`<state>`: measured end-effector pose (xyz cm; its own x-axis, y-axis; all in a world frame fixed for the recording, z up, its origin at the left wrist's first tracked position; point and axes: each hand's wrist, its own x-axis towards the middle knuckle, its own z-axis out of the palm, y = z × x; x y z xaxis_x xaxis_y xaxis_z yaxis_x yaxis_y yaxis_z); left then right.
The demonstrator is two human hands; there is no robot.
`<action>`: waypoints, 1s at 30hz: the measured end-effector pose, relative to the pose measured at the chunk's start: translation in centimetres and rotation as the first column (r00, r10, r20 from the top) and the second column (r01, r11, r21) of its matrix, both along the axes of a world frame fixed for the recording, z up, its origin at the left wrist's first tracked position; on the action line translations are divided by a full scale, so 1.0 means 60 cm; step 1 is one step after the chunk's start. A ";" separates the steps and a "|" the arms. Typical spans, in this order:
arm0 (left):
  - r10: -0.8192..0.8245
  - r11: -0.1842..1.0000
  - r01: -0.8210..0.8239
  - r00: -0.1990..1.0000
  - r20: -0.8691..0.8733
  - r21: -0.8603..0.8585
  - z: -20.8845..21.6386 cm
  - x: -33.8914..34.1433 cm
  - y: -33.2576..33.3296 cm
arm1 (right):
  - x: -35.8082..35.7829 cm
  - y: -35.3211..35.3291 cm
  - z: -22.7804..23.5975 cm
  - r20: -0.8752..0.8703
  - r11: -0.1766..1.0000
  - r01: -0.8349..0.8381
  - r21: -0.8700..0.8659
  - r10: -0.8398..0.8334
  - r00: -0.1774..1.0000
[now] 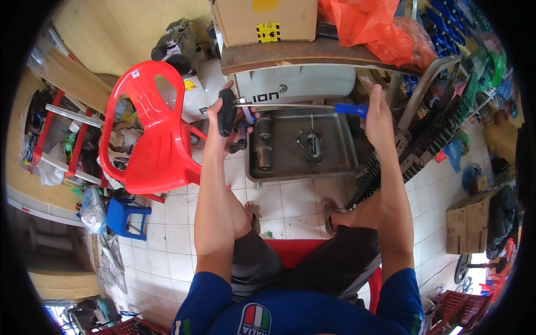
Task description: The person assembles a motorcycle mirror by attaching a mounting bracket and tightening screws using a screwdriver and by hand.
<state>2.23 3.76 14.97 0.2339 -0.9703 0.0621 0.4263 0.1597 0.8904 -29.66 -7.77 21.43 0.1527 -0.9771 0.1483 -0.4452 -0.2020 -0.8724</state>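
Note:
Both my hands are raised over a metal tray [268,174], with a long thin metal rod [296,105] stretched level between them. My left hand [214,124] is closed round a black rounded handle-like piece [227,113] at the rod's left end. A purple piece and a dark cylindrical part [240,137] sit close by the left fingers; how they join the black piece is unclear. My right hand [378,121] grips the blue end piece [351,109] at the rod's other end. In the tray lie a dark metal cylinder [263,157] and a silvery cylindrical part with a thin stem [314,146].
A red plastic chair [151,148] stands left of the tray, with a small blue stool [127,218] below it. Behind are a white tank [312,84] and a shelf bearing a cardboard box [265,22]. A metal frame [410,114] rises at right; cartons [469,226] sit farther right.

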 end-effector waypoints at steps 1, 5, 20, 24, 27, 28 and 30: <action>0.007 1.000 -0.007 1.000 0.024 -0.001 0.001 0.005 0.000 | -0.002 -0.012 -0.014 -0.022 0.996 0.006 -0.092 -0.008 1.000; -0.027 1.000 0.028 0.999 0.029 -0.010 -0.003 0.007 0.001 | 0.003 -0.037 -0.056 0.000 0.954 0.015 -0.299 -0.016 1.000; -0.031 0.995 0.024 0.997 0.071 0.100 -0.018 0.003 -0.010 | -0.002 -0.041 -0.109 0.830 0.921 -0.358 0.151 0.079 0.552; -0.032 0.995 0.020 0.991 0.128 0.097 -0.020 0.019 -0.005 | -0.003 -0.042 -0.134 0.530 0.936 -0.282 0.209 0.134 0.838; -0.048 0.996 0.036 0.987 0.153 0.082 -0.014 0.007 -0.012 | -0.008 -0.047 -0.146 0.508 0.951 -0.230 0.207 0.096 0.856; -0.047 0.996 0.034 0.987 0.155 0.085 -0.014 0.003 -0.014 | -0.009 -0.048 -0.147 0.557 0.954 -0.230 0.191 0.087 0.826; -0.062 0.994 0.048 0.988 0.145 0.099 -0.018 -0.004 -0.021 | -0.017 -0.053 -0.149 0.675 0.954 -0.237 0.186 0.052 0.736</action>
<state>1.98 2.52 13.90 0.1755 -0.9845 -0.0007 0.2949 0.0519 0.9541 -30.65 -10.97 12.48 0.2504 -0.9678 0.0274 0.2729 0.0434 -0.9611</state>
